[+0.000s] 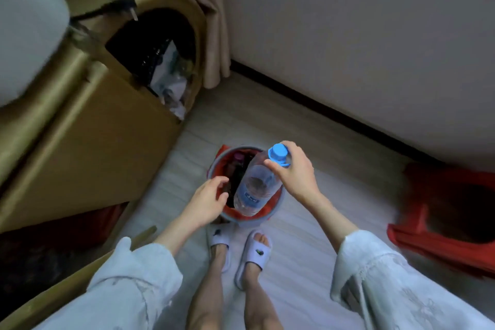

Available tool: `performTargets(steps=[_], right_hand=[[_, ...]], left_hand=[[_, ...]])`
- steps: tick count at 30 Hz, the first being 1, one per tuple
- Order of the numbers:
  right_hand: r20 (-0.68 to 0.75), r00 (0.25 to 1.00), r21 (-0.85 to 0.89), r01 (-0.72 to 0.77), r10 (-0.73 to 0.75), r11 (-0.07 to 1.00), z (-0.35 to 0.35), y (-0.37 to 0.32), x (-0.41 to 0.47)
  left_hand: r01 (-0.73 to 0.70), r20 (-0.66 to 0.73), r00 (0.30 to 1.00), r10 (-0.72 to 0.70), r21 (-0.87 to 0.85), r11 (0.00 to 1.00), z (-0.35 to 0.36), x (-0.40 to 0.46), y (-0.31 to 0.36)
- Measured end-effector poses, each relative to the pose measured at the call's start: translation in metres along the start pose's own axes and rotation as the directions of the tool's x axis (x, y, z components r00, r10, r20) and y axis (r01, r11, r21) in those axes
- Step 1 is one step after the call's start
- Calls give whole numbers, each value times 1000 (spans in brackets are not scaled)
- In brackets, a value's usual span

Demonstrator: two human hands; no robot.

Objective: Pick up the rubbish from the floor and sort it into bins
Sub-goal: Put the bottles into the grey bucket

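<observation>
Bottle (pixel 257 182) gripped at its neck by right hand (pixel 294 171); left hand (pixel 207 201) relaxed.

Right hand (pixel 293 169) pinches with curled fingers; left hand (pixel 207 202) hovers, fingers loosely curled

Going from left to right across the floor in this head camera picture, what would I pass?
Cardboard box → left hand → plastic bottle, held at its blue cap by the right hand over the small bin → red bag at the far right.
</observation>
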State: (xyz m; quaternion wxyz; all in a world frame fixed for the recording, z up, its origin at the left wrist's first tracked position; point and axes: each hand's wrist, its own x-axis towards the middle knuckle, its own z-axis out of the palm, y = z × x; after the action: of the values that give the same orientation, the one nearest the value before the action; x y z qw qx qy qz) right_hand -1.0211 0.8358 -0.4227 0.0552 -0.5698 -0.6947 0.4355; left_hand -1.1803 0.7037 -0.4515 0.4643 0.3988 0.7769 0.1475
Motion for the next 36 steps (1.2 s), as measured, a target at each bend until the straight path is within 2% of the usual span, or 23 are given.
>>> performTargets(steps=[5,9,12,14,17,21,26,29,36], right_hand=[[-21,995,8,-101,101,995,73,73,63],[-299,938,207,-115,174,972,118,99,77],[-357,908,293,-114,219,949,132,110,77],[-343,890,344,-179,301,922,134,119,77],[-246,871,419,-299,424,857,140,135,71],[-168,876,454,-339,453,824,148,144,62],[-102,815,436,-479,570,762,150,152,64],[-107,804,446,-486,584,751,151,151,56],[-150,854,467,-383,498,797,163,153,50]], left_hand=[[52,45,998,-53,19,998,46,67,-67],[100,74,992,-106,83,991,70,110,-126],[155,114,979,-168,119,981,86,123,-154],[202,132,967,-217,116,972,95,126,-163],[257,170,947,-274,119,959,104,128,-169],[277,178,940,-290,95,956,109,130,-169],[283,140,947,-289,63,957,111,132,-179],[288,151,944,-294,59,956,110,132,-178],[320,152,934,-325,55,946,107,131,-166]])
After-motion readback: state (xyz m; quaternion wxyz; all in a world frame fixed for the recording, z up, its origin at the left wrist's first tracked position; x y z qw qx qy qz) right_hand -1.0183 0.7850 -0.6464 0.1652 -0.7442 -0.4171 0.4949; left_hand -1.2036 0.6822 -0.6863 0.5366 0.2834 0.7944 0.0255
